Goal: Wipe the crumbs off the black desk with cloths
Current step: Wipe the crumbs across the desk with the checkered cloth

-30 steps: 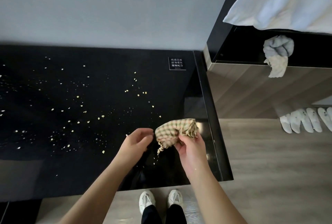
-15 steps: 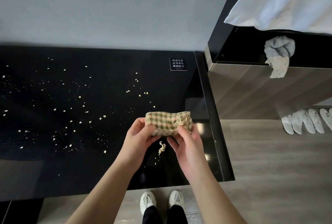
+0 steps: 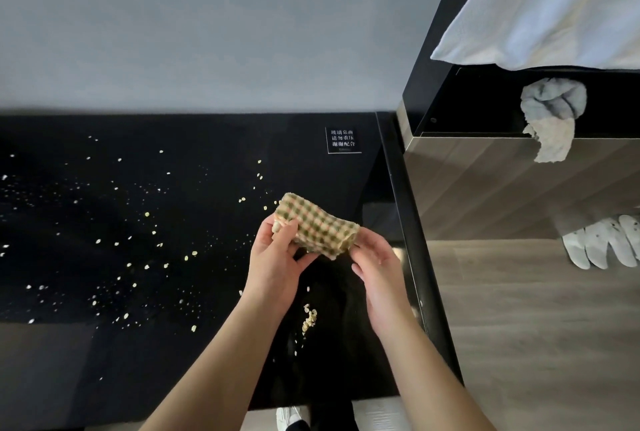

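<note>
The black desk point(image 3: 207, 140) ran glossy under a grey wall point(image 3: 207, 25), speckled with crumbs point(image 3: 147, 214), mostly to my left. The fingers point(image 3: 268, 233) of my left hand point(image 3: 273, 257) pinched one end of the checked cloth point(image 3: 317, 230). The fingertips point(image 3: 365, 240) of my right hand point(image 3: 377, 268) curled round the other end, so the cloth hung stretched above the desk near its right edge. I judged I was opening out a fresh face for wiping. A small heap of crumbs point(image 3: 309, 318) lay between my forearms, which crowded it. A white label point(image 3: 343, 140) marked the back corner. The wooden cabinet point(image 3: 502, 188) alongside carried a grey cloth point(image 3: 550, 119) and a white towel point(image 3: 554, 5).
</note>
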Action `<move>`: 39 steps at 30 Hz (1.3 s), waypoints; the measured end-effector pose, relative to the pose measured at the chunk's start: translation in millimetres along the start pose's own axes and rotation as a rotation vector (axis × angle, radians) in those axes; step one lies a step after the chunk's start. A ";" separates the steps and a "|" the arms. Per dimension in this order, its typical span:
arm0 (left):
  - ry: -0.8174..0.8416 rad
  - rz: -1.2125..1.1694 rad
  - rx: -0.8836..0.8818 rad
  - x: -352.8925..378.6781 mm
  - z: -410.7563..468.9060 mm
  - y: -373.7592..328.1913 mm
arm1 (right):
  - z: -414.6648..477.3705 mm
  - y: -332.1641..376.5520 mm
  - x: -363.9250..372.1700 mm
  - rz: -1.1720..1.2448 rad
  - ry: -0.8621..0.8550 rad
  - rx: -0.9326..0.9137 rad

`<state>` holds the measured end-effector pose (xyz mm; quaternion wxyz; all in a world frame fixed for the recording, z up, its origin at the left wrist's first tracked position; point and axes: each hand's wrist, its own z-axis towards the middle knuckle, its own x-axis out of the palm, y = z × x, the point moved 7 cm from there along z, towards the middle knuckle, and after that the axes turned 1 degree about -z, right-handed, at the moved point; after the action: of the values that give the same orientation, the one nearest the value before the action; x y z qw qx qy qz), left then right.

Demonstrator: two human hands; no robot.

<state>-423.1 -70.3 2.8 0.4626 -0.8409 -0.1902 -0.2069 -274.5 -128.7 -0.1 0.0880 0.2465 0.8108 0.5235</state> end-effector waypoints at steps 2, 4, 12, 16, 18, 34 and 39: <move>-0.071 0.037 0.023 1.2 24.7 -11.8 | 30.7 8.4 -5.5 -0.109 -0.020 -0.027; -0.150 0.049 0.015 -1.0 52.9 -21.6 | 63.3 17.6 -6.0 -0.209 -0.014 -0.053; -0.345 0.727 0.213 -1.2 167.2 -69.0 | 202.2 38.6 37.5 -0.921 0.084 -0.391; -0.324 1.105 0.496 11.0 216.1 -102.1 | 261.5 36.5 76.0 -1.327 0.150 -0.484; -0.310 1.206 0.618 16.2 238.9 -113.3 | 282.3 30.9 89.9 -1.445 0.160 -0.477; -0.030 1.957 0.989 73.7 327.0 -59.2 | 298.9 -6.2 95.0 -1.693 0.024 -0.605; -0.353 2.009 0.688 17.6 335.2 -102.5 | 298.3 -5.0 94.3 -1.689 0.026 -0.606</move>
<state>-403.0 270.3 -79.3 0.5986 -0.4550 0.4755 0.4566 -237.9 156.3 -123.9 0.4958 -0.4721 0.5498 0.4786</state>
